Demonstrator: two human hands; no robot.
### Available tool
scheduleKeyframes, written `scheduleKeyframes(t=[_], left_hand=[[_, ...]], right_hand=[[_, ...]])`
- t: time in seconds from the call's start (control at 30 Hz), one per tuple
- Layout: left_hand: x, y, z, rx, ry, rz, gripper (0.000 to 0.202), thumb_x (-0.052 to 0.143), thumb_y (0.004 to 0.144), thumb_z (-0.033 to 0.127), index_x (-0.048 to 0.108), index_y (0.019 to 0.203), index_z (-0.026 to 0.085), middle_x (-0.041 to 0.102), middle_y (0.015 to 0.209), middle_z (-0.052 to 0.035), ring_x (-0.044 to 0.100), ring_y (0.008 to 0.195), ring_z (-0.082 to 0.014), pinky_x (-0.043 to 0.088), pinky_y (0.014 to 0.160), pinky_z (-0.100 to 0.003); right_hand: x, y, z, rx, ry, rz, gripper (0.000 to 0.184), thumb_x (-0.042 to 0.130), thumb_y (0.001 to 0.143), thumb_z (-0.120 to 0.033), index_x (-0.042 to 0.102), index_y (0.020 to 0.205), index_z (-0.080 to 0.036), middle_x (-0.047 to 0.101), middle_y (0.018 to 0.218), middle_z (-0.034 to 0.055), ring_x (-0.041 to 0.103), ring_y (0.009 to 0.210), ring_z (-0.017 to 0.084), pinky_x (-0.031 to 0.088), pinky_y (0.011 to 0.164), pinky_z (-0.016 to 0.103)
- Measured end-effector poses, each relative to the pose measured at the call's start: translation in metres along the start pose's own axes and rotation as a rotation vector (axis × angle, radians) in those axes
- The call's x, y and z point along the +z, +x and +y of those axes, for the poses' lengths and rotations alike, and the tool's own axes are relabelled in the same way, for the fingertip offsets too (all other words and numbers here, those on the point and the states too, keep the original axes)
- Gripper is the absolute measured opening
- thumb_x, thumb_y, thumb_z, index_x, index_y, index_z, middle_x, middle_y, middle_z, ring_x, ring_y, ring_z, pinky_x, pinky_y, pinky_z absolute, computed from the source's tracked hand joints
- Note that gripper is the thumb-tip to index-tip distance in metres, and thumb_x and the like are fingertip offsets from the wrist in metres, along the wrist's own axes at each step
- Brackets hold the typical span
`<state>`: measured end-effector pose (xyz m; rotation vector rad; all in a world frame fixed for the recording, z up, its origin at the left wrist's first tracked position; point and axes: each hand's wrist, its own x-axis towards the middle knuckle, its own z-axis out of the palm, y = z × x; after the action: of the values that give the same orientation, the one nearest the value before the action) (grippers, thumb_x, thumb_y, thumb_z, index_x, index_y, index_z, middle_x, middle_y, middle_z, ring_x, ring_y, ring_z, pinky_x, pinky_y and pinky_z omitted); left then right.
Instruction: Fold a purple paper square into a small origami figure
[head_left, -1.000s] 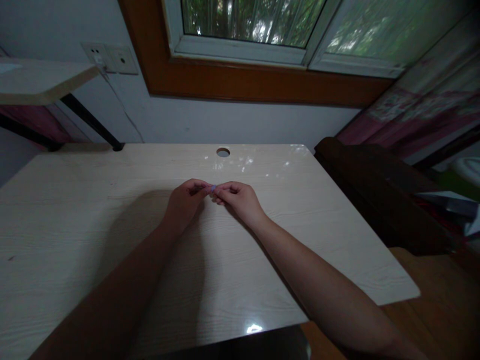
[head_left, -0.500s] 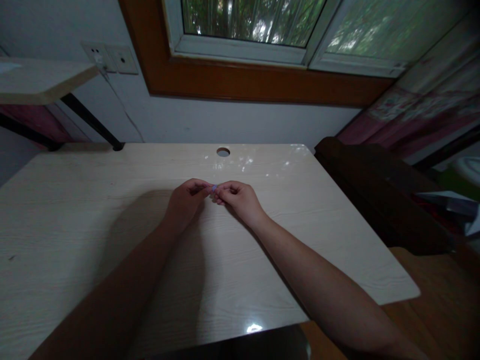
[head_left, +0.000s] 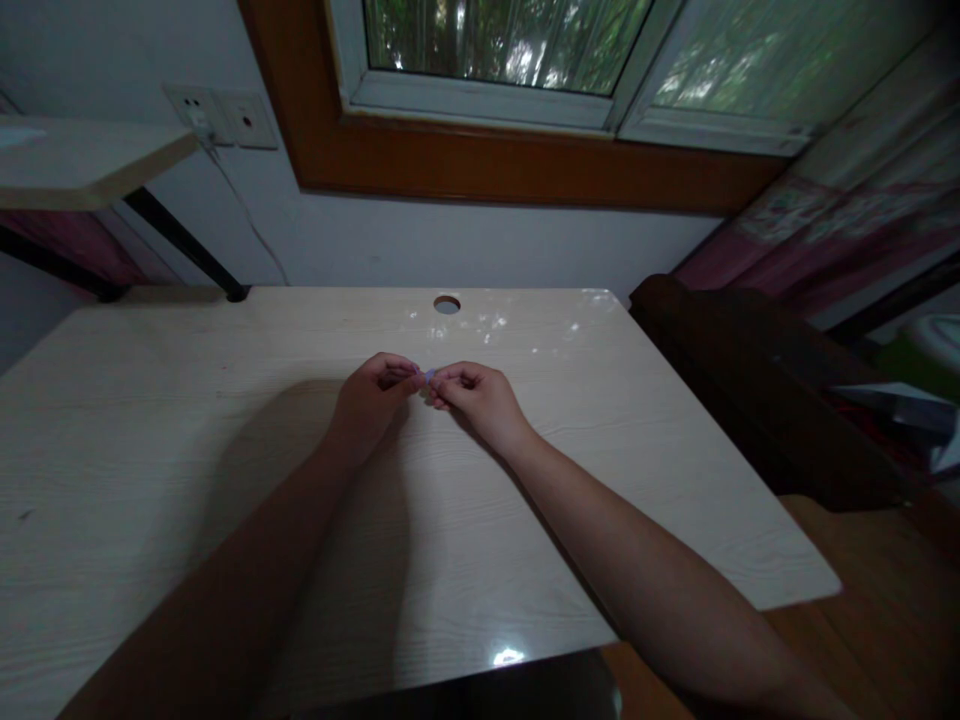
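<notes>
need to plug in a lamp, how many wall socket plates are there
2. The left plate is on the wall at upper left, a cord hanging from it; the right plate sits beside it. Others may be hidden.

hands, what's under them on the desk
Only the pale wooden desk, shadowed, shows under the left hand and right hand. Together they pinch a small purple piece, mostly hidden in the grip.

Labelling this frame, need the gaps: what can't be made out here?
Head view only.
- small purple item, pinched between left hand and right hand: too small and mostly covered by fingertips, so its identity is unclear.
- Both elbows: cut off by the bottom edge.
- clutter at the right edge: dark and cut off by the frame.
</notes>
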<state>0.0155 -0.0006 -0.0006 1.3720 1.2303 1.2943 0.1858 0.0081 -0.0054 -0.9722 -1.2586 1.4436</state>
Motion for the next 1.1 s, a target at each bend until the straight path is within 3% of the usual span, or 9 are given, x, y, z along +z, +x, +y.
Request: scheduleKeyframes(t=[0.57,0.77,0.93,1.1], left_hand=[[-0.0044,0.0019,0.0035,0.006,0.010,0.006,0.034,0.081,0.067,0.030,0.056,0.087,0.020,0.071,0.080,-0.0011,0.070,0.077,-0.0178,0.051,0.072,-0.029],[-0.0045,0.0029,0.0003,0.026,-0.047,-0.013,0.032,0.080,0.067,0.025,0.054,0.084,0.020,0.070,0.077,0.0003,0.070,0.075,-0.0165,0.051,0.071,-0.028],[-0.0022,0.0010,-0.0014,0.056,-0.062,-0.024,0.028,0.079,0.070,0.027,0.057,0.086,0.020,0.069,0.081,-0.0006,0.068,0.078,-0.0155,0.052,0.073,-0.028],[-0.0029,0.0002,-0.0040,0.099,-0.011,-0.082,0.023,0.074,0.077,0.031,0.064,0.094,0.020,0.070,0.088,-0.0028,0.067,0.083,-0.0158,0.052,0.079,-0.030]], right_hand=[[-0.0008,-0.0019,-0.0012,0.035,-0.003,-0.058,0.029,0.081,0.068,-0.040,0.072,0.080,-0.016,0.071,0.072,0.0049,0.064,0.064,0.014,0.051,0.064,0.028],[-0.0002,-0.0047,-0.0023,-0.017,-0.068,-0.030,0.027,0.078,0.071,-0.042,0.070,0.077,-0.017,0.070,0.070,0.0042,0.063,0.064,0.014,0.051,0.065,0.028],[-0.0013,-0.0055,-0.0019,-0.091,-0.177,-0.015,0.026,0.074,0.077,-0.043,0.072,0.082,-0.017,0.071,0.072,0.0049,0.064,0.066,0.015,0.050,0.066,0.028],[-0.0023,-0.0052,-0.0035,-0.074,-0.220,-0.027,0.030,0.073,0.077,-0.047,0.072,0.080,-0.017,0.070,0.070,0.0044,0.063,0.063,0.014,0.049,0.062,0.027]])
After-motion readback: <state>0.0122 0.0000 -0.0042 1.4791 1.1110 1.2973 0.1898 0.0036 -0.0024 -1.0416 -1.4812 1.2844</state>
